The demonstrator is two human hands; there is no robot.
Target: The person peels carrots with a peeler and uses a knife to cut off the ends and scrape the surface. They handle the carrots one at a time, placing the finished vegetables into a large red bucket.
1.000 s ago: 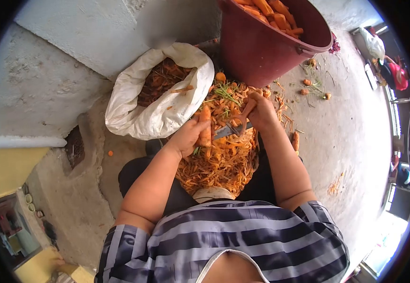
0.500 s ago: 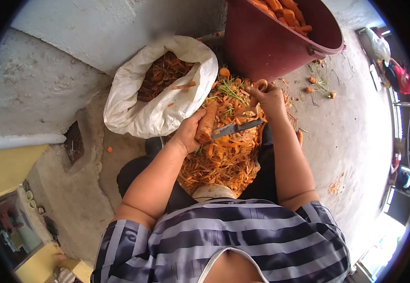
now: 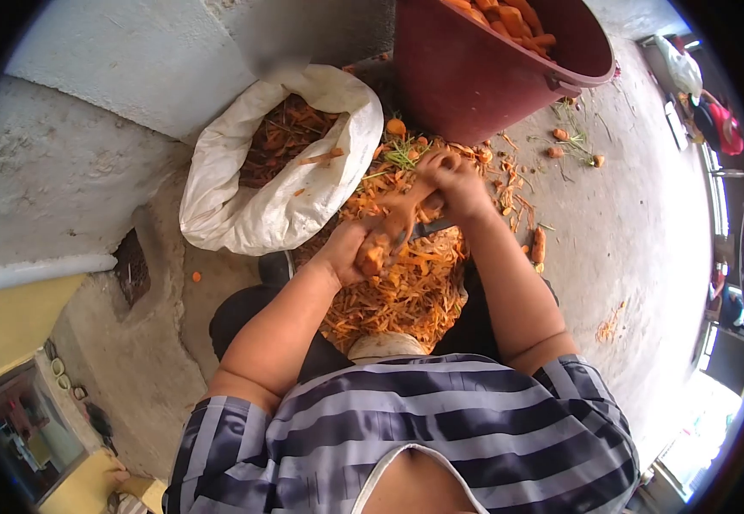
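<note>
My left hand (image 3: 344,253) is closed around a partly peeled carrot (image 3: 374,258), whose near end points toward me. My right hand (image 3: 459,184) grips a brown peeler (image 3: 408,204) with a looped end; motion blurs it, and its head is over the carrot. Beneath the hands, a black-handled knife (image 3: 434,228) shows in part, apparently lying on the heap. Orange carrot peelings (image 3: 393,300) pile up between my knees, with green stalks (image 3: 402,154) at the far side.
A white sack (image 3: 291,218) holding darker peelings stands open at the left. Beyond my right hand is a large maroon bucket (image 3: 475,86) of peeled carrots (image 3: 513,21). Carrot tops (image 3: 555,152) and a loose carrot (image 3: 538,247) lie on the concrete floor (image 3: 620,231).
My right hand has moved left and slightly nearer, bringing the peeler onto the carrot. The carrot has tilted in my left hand, and the knife is now more covered.
</note>
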